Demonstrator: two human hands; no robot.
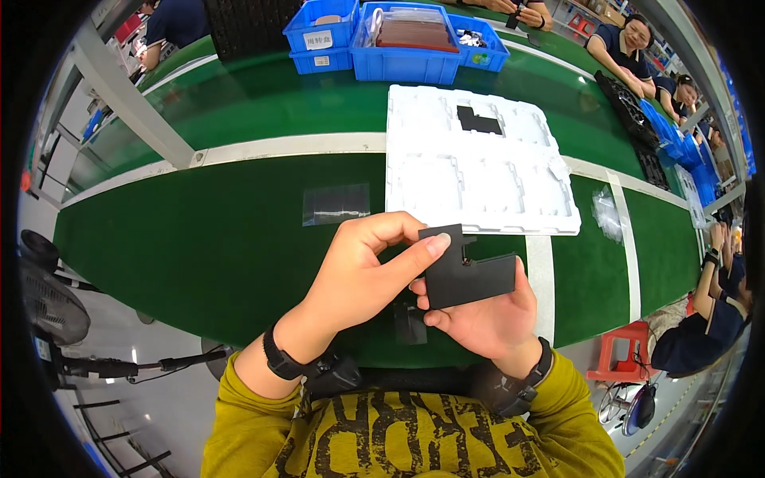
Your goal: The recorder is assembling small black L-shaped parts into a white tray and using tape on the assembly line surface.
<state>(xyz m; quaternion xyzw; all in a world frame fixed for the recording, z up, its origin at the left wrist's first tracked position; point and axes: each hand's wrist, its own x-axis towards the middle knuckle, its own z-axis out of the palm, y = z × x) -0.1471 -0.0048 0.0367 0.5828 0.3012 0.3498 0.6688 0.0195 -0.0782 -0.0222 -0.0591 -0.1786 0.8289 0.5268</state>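
Between my hands is a flat black L-shaped part point(468, 279) with a notch in its upper right side. My left hand point(368, 267) pinches its upper left corner, thumb on the face and fingers behind. From below, my right hand point(498, 319) cradles it, fingers at the lower left edge and thumb side at the right edge. Just beyond stands a white moulded tray point(478, 187) with several shaped hollows. One similar black part point(480, 120) lies in a far hollow of it. A small dark film piece point(410, 323) rests on the green table below my hands.
A clear plastic film point(336, 205) lies left of the tray, and a crumpled clear bag point(607, 213) to its right. Blue bins point(406, 64) line the far side. A slanted metal post point(131, 103) rises at the left. Several people sit around the benches; a red stool point(623, 350) stands right.
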